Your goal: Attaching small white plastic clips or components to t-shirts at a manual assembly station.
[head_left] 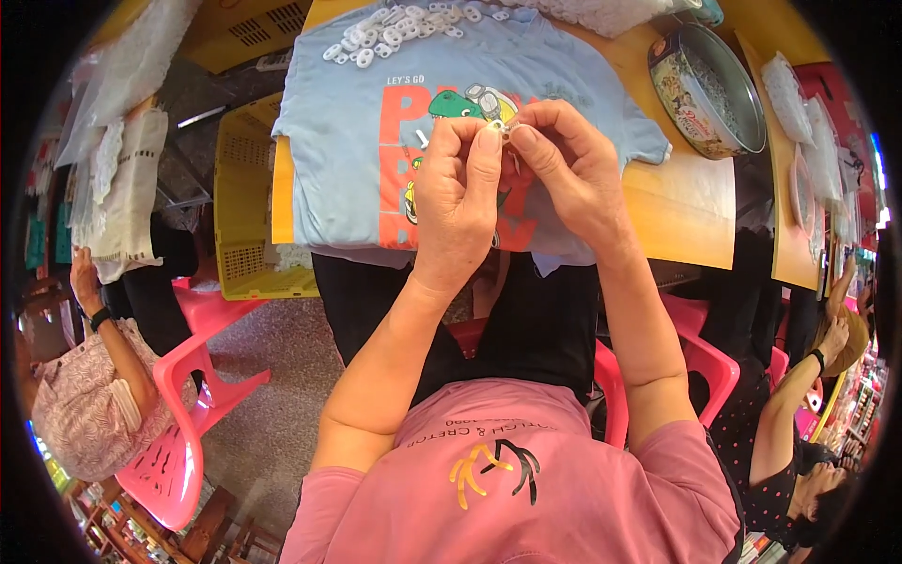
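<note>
Both of my hands meet over the middle of a light blue T-shirt (329,169) spread on the table. Between thumb and forefinger, my left hand (456,193) pinches a small white plastic piece (499,124) with a hole. My right hand (575,174) presses its thumb and forefinger together against that piece's right side. Whether a second tiny part sits in the right fingertips is too small to tell. Beyond the hands, a pile of similar white plastic pieces (385,36) with oval holes lies on the shirt's far part.
A round tin (691,103) of small shiny parts stands at the far right of the wooden table (691,211). Yellow crates (246,207) are at the left. One person sits on a pink chair (178,437) at left, another person (785,404) at right. Plastic bags (799,103) lie far right.
</note>
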The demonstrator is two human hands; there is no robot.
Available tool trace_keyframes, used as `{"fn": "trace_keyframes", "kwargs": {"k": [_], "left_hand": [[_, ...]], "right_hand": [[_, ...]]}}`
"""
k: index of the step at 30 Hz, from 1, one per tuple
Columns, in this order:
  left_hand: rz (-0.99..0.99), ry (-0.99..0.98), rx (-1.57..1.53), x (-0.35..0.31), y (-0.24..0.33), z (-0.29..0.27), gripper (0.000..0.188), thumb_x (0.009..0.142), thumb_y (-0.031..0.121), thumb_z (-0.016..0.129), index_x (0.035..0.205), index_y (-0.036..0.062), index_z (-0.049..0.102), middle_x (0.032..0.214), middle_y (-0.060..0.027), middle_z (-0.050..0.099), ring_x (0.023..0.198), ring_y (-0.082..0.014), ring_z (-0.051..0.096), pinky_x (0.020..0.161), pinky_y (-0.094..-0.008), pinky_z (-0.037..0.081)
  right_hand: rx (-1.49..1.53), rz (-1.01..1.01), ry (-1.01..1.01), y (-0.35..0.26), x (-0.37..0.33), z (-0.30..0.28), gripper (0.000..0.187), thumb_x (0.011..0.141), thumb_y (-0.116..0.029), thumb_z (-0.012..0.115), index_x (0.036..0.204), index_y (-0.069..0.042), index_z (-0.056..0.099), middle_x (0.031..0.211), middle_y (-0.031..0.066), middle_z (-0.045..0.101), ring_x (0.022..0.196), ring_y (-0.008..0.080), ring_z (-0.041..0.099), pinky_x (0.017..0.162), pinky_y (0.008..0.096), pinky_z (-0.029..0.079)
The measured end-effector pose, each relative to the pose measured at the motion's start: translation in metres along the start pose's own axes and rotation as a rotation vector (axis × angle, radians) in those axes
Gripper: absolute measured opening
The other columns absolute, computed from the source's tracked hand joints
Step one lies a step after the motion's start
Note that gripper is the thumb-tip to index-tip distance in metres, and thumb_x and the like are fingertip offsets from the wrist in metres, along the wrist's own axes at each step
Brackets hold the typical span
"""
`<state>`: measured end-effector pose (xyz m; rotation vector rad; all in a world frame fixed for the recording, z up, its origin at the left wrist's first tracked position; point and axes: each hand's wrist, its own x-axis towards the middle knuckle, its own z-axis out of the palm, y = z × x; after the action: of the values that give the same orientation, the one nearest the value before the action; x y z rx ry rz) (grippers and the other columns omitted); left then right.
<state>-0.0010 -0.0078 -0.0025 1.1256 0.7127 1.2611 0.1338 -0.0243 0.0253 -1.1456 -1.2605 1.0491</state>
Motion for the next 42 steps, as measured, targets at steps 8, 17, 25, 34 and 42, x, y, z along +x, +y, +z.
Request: {"fn": "trace_keyframes", "kwargs": {"k": [8,17,25,34,42], "left_hand": [[0.015,-0.018,0.005,-0.001,0.000,0.000,0.012,0.104,0.017,0.048,0.103,0.0052,0.050,0.079,0.0012,0.055,0.068,-0.0048,0.049,0.062,-0.0208,0.043],[0.020,-0.058,0.005,-0.002,0.000,-0.003,0.011,0.104,0.016,0.046,0.101,0.0061,0.049,0.077,0.0018,0.050,0.067,-0.0054,0.045,0.061,-0.0215,0.041],[0.042,-0.050,0.019,0.000,-0.002,-0.004,0.010,0.104,0.015,0.046,0.100,0.0058,0.049,0.077,0.0010,0.050,0.067,-0.0059,0.045,0.061,-0.0219,0.041],[0.074,0.011,0.056,-0.001,-0.003,-0.003,0.007,0.102,0.010,0.048,0.098,0.0045,0.050,0.074,0.0028,0.047,0.064,-0.0040,0.042,0.056,-0.0207,0.037],[0.078,0.063,-0.030,-0.003,-0.001,-0.002,0.010,0.104,0.012,0.046,0.097,0.0046,0.047,0.075,0.0019,0.046,0.066,-0.0049,0.041,0.059,-0.0215,0.037]], "right_hand": [[-0.141,-0.045,-0.008,-0.003,0.002,-0.001,0.011,0.097,-0.009,0.060,0.100,0.001,0.059,0.084,0.0007,0.060,0.073,0.0065,0.054,0.067,0.0222,0.046],[-0.532,-0.386,-0.142,-0.005,0.017,-0.017,0.007,0.091,-0.002,0.060,0.092,0.002,0.055,0.079,0.0077,0.055,0.065,0.0173,0.053,0.062,0.0286,0.043],[-0.543,-0.480,-0.199,-0.010,0.025,-0.016,0.005,0.087,0.001,0.060,0.089,0.002,0.056,0.077,0.0097,0.054,0.064,0.0223,0.052,0.060,0.0324,0.042],[-0.529,-0.424,-0.252,-0.012,0.026,-0.012,0.004,0.089,0.000,0.060,0.087,0.002,0.057,0.072,0.0086,0.053,0.058,0.0188,0.052,0.054,0.0312,0.041],[-0.544,-0.202,-0.480,-0.032,0.042,-0.019,0.012,0.094,-0.007,0.057,0.087,0.002,0.059,0.073,0.0067,0.056,0.062,0.0145,0.056,0.057,0.0277,0.044]]}}
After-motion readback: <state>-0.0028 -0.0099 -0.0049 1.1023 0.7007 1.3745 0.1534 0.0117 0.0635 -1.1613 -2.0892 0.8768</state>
